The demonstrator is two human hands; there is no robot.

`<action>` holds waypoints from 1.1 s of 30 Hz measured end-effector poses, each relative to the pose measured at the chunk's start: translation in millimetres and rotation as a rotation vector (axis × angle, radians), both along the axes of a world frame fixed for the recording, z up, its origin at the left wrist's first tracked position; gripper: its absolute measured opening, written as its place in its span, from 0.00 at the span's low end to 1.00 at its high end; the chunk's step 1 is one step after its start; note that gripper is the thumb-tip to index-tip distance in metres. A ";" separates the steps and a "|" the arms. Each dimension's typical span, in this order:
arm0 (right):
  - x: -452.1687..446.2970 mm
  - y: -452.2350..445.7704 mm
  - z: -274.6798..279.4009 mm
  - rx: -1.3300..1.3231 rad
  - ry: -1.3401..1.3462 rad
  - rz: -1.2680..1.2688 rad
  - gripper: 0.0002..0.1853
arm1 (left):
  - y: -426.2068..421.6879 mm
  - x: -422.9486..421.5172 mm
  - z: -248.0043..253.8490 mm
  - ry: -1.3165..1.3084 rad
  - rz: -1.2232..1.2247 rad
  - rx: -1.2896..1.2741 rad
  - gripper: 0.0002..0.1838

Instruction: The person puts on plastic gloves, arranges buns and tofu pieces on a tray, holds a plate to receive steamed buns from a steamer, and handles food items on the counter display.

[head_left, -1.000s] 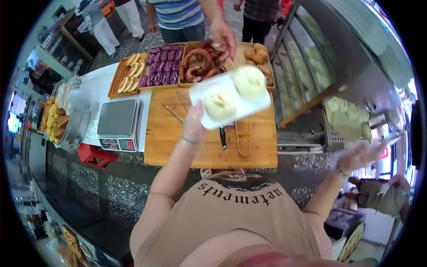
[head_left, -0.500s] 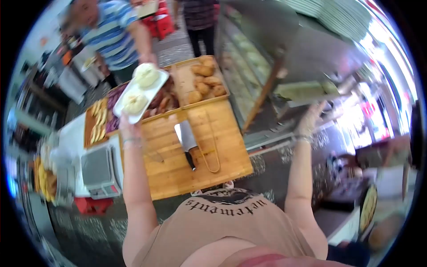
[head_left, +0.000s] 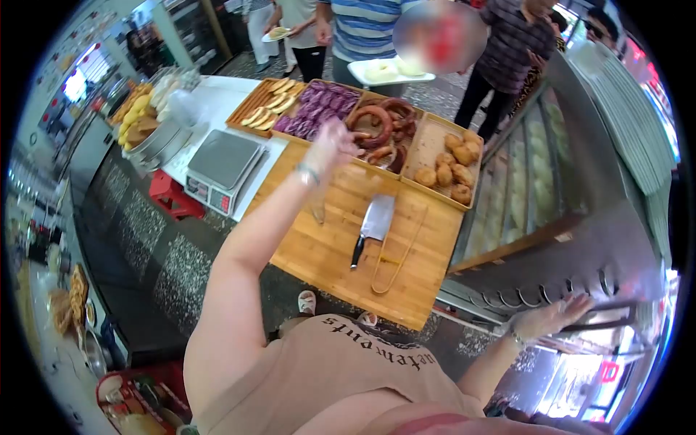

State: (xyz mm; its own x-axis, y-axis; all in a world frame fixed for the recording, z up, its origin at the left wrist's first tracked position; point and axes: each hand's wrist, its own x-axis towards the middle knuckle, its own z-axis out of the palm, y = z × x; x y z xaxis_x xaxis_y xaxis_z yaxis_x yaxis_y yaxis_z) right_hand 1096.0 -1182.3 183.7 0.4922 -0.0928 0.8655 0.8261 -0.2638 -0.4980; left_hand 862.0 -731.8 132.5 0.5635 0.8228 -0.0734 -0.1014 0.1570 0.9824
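My left hand (head_left: 335, 147), fingers apart and holding nothing, hangs over the near edge of the trays, between shredded purple food (head_left: 317, 109) and brown ring-shaped sausages (head_left: 373, 125). Lower right, my right hand (head_left: 554, 319) has its fingers stretched out by the bottom edge of a metal cabinet (head_left: 536, 268); whether it touches the metal I cannot tell. A white tray (head_left: 355, 70) with two pale buns is beyond the food trays, in front of a person in a striped shirt (head_left: 366, 29). A cleaver (head_left: 378, 217) and metal tongs (head_left: 384, 279) lie on the wooden board (head_left: 319, 254).
Golden fried balls (head_left: 453, 170) fill part of the right-hand tray. A digital scale (head_left: 228, 163) stands on the white table at left, above a red stool (head_left: 174, 196). Shelves of pale buns (head_left: 536, 167) show inside the cabinet. Several people stand beyond the trays.
The white tray of buns has left my left hand and is now farther off by the person in stripes. My view has turned; my right hand is now lower, by the cabinet's bottom edge.
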 end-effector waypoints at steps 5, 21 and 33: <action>-76.8 75.9 41.3 -0.002 -0.073 0.298 0.44 | -133.2 -167.2 -118.6 0.372 -0.248 -0.082 0.37; -623.4 467.0 -7.3 -0.172 0.106 1.818 0.51 | -54.4 -625.6 -55.5 -0.030 0.703 -0.124 0.27; -739.1 647.2 -35.0 -0.197 0.445 1.741 0.25 | 97.8 -758.7 -65.0 -0.023 0.952 -0.260 0.26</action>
